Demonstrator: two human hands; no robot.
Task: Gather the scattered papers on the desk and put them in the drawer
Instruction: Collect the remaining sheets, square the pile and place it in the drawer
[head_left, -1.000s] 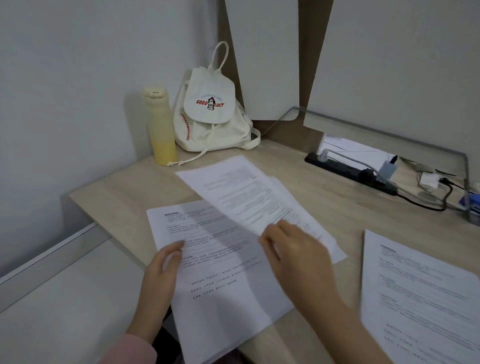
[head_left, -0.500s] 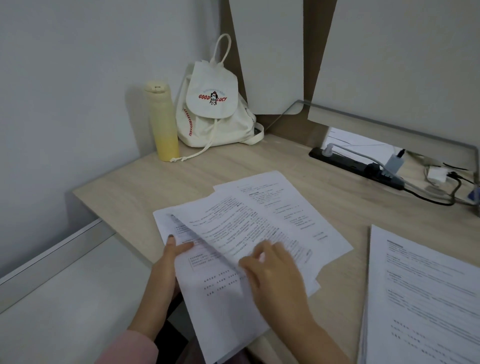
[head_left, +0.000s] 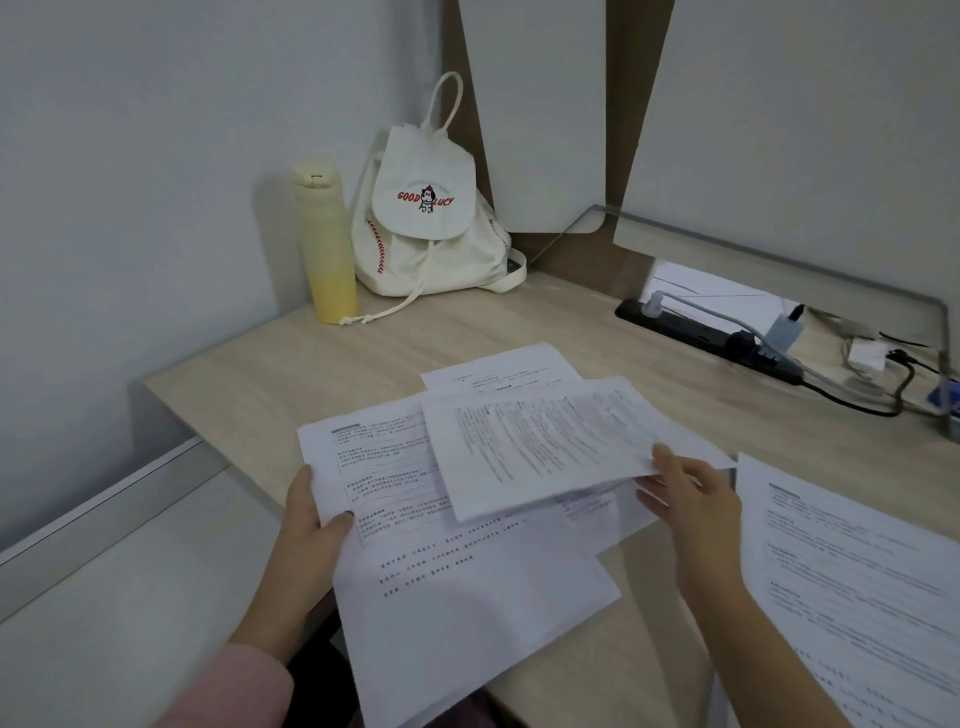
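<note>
**Two hands, one loose pile of papers at the desk's front edge**

Three overlapping printed sheets are making up the pile (a fourth may be hiding beneath; the edges are too muddled to count). The largest sheet (head_left: 467, 597) is lying lowest and is hanging out past the front edge of the desk (head_left: 311, 374). The left hand (head_left: 306, 525) is gripping its left edge, with the thumb pressing on top and the fingers going under the paper. A second sheet (head_left: 535, 447) is sitting skewed on top of it. The right hand (head_left: 696, 499) is pinching that sheet's right corner, thumb above and fingers curling below. A third sheet (head_left: 498, 369) is peeking out from behind the second, lying flat on the wood.

One more printed page (head_left: 857, 582) is lying apart at the right, untouched by either hand.

Further back, one yellow bottle (head_left: 324, 239) is standing upright in the corner, just beside one white drawstring backpack (head_left: 426, 218) that is leaning against the wall. One black power strip (head_left: 711, 340) is lying along the rear right, with plugs and cables running from it. One pink sleeve (head_left: 234, 691) is showing on the left arm.
</note>
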